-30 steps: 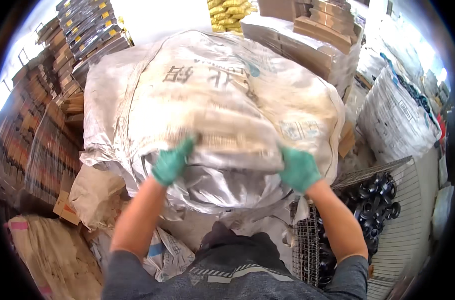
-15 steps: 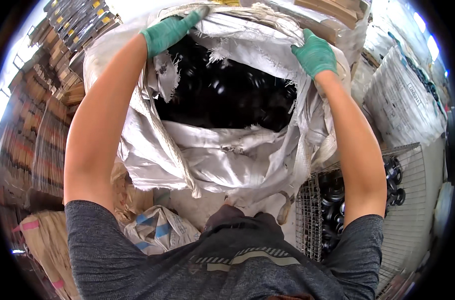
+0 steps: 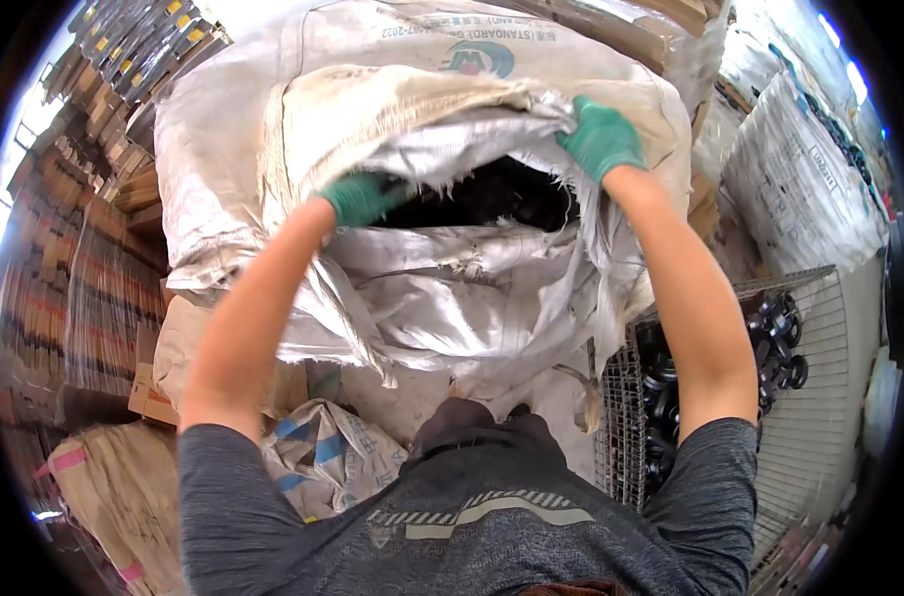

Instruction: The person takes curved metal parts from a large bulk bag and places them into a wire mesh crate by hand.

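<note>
A large white woven bulk bag (image 3: pixel 452 313) with frayed edges lies in front of me. Its mouth gapes on a mass of shiny black parts (image 3: pixel 491 194), too dark to make out singly. My right hand (image 3: pixel 603 141), in a green glove, is closed on the bag's edge at the right end of the mouth. My left hand (image 3: pixel 360 201), gloved the same, is at the left end of the mouth, under the drooping far flap (image 3: pixel 412 109). Its fingers reach into the dark opening, blurred and partly hidden.
A wire mesh basket (image 3: pixel 621 427) with black round parts stands at my right. Near my left leg lies a crumpled white and blue sack (image 3: pixel 328 452), with a brown sack (image 3: pixel 114 477) beyond it. Stacked cardboard (image 3: pixel 114 288) rises at the left; another white bag (image 3: pixel 794 184) stands at the right.
The far flap has come down toward me, narrowing the mouth and baring the bag's printed far side. My left hand has moved nearer and lower; my right hand has shifted slightly left and nearer.
</note>
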Available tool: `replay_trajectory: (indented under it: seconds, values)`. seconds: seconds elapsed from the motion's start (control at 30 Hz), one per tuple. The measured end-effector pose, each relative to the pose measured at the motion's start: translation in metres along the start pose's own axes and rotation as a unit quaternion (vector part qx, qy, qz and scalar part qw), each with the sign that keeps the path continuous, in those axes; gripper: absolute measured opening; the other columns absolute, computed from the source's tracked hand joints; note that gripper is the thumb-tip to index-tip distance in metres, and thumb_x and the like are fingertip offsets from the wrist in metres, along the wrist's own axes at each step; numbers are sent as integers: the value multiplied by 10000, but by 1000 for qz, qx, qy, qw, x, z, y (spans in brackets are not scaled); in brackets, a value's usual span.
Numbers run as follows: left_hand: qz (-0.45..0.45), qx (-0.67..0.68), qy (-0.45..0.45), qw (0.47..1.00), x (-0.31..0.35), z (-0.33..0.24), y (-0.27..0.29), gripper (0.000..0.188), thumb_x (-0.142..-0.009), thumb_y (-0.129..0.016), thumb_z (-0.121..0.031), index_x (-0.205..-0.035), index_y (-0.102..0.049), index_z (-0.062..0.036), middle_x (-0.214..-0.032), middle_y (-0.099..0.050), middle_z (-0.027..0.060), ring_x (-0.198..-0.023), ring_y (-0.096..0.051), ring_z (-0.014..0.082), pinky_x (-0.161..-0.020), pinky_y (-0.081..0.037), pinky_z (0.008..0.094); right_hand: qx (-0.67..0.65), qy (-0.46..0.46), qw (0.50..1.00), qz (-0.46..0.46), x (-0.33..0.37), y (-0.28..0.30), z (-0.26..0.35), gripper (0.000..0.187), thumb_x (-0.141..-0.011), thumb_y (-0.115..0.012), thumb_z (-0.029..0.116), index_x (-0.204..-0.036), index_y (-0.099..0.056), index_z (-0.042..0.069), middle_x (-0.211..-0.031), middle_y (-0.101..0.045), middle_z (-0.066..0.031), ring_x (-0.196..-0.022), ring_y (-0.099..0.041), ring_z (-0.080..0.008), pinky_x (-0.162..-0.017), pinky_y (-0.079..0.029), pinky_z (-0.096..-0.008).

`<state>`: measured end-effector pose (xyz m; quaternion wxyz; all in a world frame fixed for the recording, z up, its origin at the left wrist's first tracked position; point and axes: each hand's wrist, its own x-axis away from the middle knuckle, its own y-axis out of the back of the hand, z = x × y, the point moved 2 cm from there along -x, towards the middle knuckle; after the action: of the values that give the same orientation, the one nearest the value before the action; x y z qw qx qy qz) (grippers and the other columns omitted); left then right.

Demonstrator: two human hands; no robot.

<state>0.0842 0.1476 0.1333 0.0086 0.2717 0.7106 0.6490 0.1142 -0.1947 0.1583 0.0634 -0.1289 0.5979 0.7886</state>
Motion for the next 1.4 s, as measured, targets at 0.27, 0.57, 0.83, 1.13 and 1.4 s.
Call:
replay_trajectory:
  seconds: [0.27, 0.57, 0.83, 1.13, 1.4]
  values:
    - [-23, -59, 139, 988, -113, 23, -244, 773, -955, -235, -659, -1481, -391, -115, -1469, -452, 184, -1378, -394, 358, -1168, -203, 531, 6, 61, 997, 48, 26, -65, 34, 515, -706, -817, 370, -1075, -605, 81, -1071, -653, -169, -989, -640, -347, -853, -508, -458]
    - [-353, 673, 80, 646, 25, 44, -189, 839, -766, -818, -144, -1422, -323, 31, -1308, -483, 195, -1253, -438, 275, -1080, -352, 396, 100, -57, 993, 22, -13, -68, 6, 345, -726, -775, 292, -973, -663, 78, -991, -661, -151, -966, -624, -341, -883, -509, -432]
    - [-465, 120, 182, 858, 134, 148, -97, 574, -927, -631, -306, -1323, -479, 81, -1317, -553, 234, -1225, -537, 337, -1037, -437, 442, 50, -1, 996, 71, 12, -121, -53, 351, -788, -725, 244, -1093, -663, 82, -1087, -658, -186, -1036, -629, -371, -922, -498, -451]
    - [-243, -59, 49, 967, -94, 250, 238, 580, -1036, -336, -446, -1485, -385, -82, -1492, -429, 172, -1383, -397, 285, -1176, -250, 374, 20, -90, 988, -121, -155, -89, -39, 384, -913, -588, 256, -1259, -575, 90, -1184, -611, -237, -1084, -587, -426, -932, -475, -486]
    - [-113, -62, 248, 960, -221, 322, 24, 888, -870, -554, -610, -1535, -248, -106, -1578, -260, 188, -1467, -196, 376, -1196, -152, 442, 30, -127, 982, 138, -140, -227, -61, 493, -933, -531, 436, -1284, -540, 89, -1248, -580, -255, -1170, -555, -400, -994, -442, -486]
